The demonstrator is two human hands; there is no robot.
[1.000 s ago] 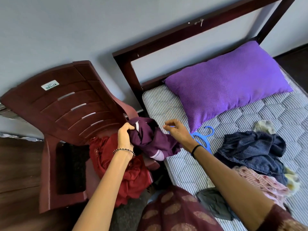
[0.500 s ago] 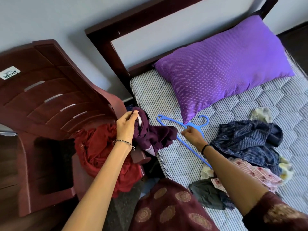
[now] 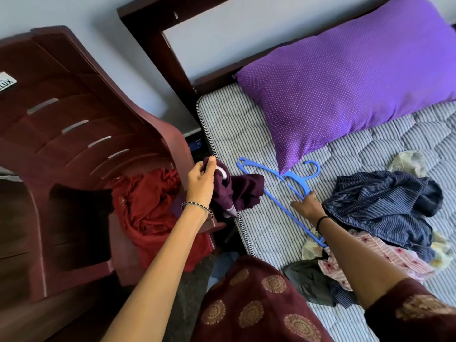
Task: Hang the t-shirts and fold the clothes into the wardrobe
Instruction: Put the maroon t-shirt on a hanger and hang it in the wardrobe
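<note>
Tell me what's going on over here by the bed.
A person is sorting laundry at the bedside. The left hand grips a bunched dark purple garment at the mattress edge, next to the maroon plastic chair where a red garment lies. The right hand holds a blue hanger lying on the mattress below the purple pillow. The garment is not on the hanger yet.

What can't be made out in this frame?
Wardrobe: outside the head view.
Right hand on the hanger: seen from its back, so whether it grips or only touches is unclear.
Garment gripped by the left hand: bunched, so its type is unreadable.
Chair label: cut off by the left edge.
Pink cloth: partly under the right forearm.
</note>
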